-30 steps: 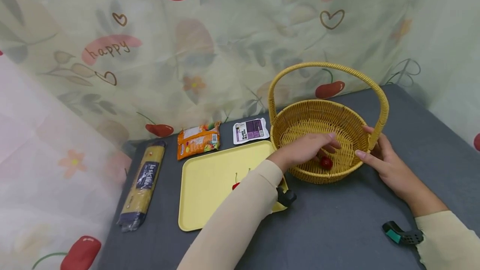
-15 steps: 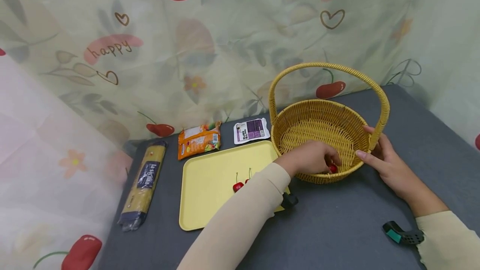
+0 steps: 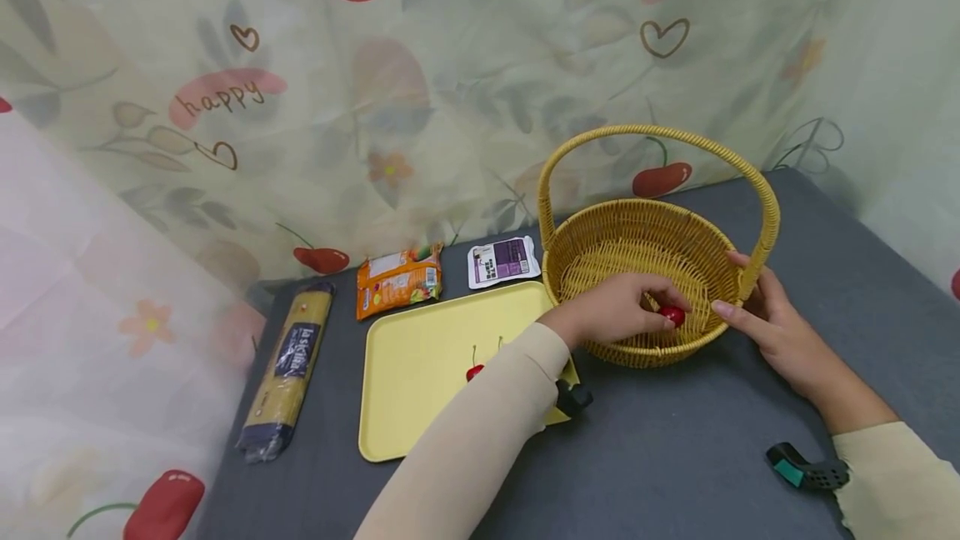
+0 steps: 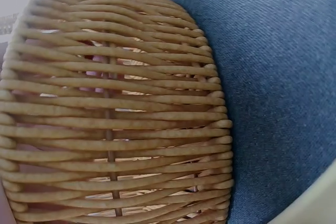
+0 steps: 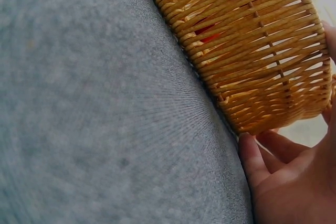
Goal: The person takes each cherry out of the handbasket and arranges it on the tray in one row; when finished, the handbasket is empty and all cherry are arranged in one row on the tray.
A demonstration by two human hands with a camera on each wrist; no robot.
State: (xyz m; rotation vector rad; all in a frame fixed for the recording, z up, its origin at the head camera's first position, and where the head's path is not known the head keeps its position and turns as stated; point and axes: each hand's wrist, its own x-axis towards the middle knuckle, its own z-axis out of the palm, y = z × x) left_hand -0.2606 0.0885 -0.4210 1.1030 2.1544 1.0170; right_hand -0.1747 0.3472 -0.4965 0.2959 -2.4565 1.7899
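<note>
In the head view, a yellow wicker basket [image 3: 615,227] with a tall arched handle stands on the right of the grey table. My left hand [image 3: 617,308] reaches over its near rim and pinches a red cherry [image 3: 673,317] between thumb and fingers, low inside the basket. My right hand [image 3: 776,344] grips the right rim beside the handle's foot, thumb on the edge. The right wrist view shows fingers [image 5: 252,153] at the basket's lower side and red showing through the weave. Woven wall [image 4: 121,124] hides most of the left hand in the left wrist view.
A yellow tray [image 3: 408,407] lies left of the basket, bearing a cherry [image 3: 475,372] and another stem, partly behind my left sleeve. Behind it are an orange snack packet [image 3: 397,282] and a white-purple pouch [image 3: 502,262]. A spaghetti pack [image 3: 288,369] lies far left.
My left hand came down over the cherry in the basket, took hold of it and shifted it slightly right and up. My right hand has stayed on the rim.
</note>
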